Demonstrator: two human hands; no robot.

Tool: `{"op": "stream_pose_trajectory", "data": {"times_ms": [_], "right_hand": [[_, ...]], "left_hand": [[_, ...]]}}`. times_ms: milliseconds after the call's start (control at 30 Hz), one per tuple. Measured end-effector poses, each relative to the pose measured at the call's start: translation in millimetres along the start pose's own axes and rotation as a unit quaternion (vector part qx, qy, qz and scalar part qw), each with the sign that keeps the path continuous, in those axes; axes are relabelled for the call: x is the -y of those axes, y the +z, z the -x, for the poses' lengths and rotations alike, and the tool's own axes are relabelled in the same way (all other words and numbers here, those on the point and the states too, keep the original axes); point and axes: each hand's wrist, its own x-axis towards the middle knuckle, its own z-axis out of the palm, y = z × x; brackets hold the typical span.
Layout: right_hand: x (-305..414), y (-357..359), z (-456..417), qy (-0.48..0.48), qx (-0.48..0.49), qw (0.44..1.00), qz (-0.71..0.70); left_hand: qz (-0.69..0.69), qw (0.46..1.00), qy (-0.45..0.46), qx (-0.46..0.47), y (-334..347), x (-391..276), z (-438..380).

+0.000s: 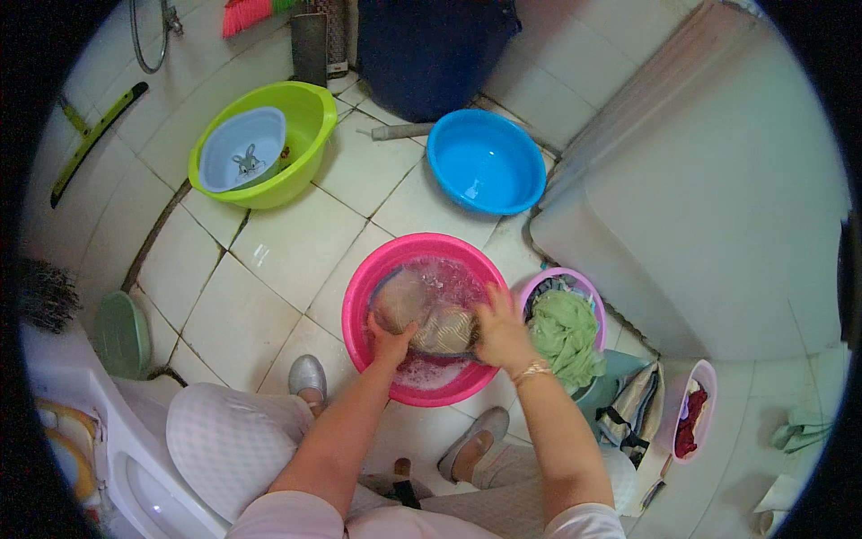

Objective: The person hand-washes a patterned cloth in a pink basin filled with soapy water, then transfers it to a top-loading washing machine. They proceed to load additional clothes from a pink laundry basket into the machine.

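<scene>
A pink plastic basin [357,283] of sudsy water stands on the floor between my feet. In it lies a beige patterned fabric item [444,330] with a dark edge, wet and partly under the water. My left hand [392,342] grips its near left side, thumb on top. At the item's right end is my right hand [504,330], blurred, with a bracelet at the wrist; how firmly its fingers hold the fabric is unclear. Close to the right hand, a pink-rimmed tub [601,316] holds a bunched light green cloth [564,333] and other fabric.
A blue basin [485,158] sits ahead; a lime green basin [310,148] holding a pale blue rabbit-print basin [232,141] stands front left. A large whitish bin-like block [693,236] borders the right. A striped bag [636,404] and a pink basket [707,384] with clothes lie at right.
</scene>
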Motion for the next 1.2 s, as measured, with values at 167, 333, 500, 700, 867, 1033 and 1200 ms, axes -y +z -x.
{"op": "stream_pose_trajectory", "data": {"times_ms": [167, 333, 500, 700, 867, 1033, 1200], "right_hand": [[59, 37, -28, -0.045, 0.132, 0.989, 0.047], [57, 124, -47, -0.018, 0.184, 0.971, 0.151], [51, 111, -87, 0.129, 0.221, 0.966, -0.045], [19, 55, -59, 0.059, 0.175, 0.976, -0.117], [48, -48, -27, -0.155, -0.021, 0.987, -0.017], [74, -83, -6, -0.241, -0.080, 0.961, -0.104], [78, -67, -13, -0.235, -0.118, 0.947, -0.184]], "left_hand": [[-0.084, 0.994, -0.031, 0.056, -6, -25, 0], [-0.095, 0.991, 0.023, 0.091, 5, 22, -26], [-0.281, 0.959, 0.020, -0.013, 26, 43, -52], [0.226, 0.916, -0.279, 0.179, 12, -60, -57], [0.459, 0.755, -0.370, 0.288, -19, -96, -38], [0.508, 0.695, -0.287, 0.420, -26, -109, -22], [0.519, 0.707, -0.293, 0.382, -22, -134, -2]]}}
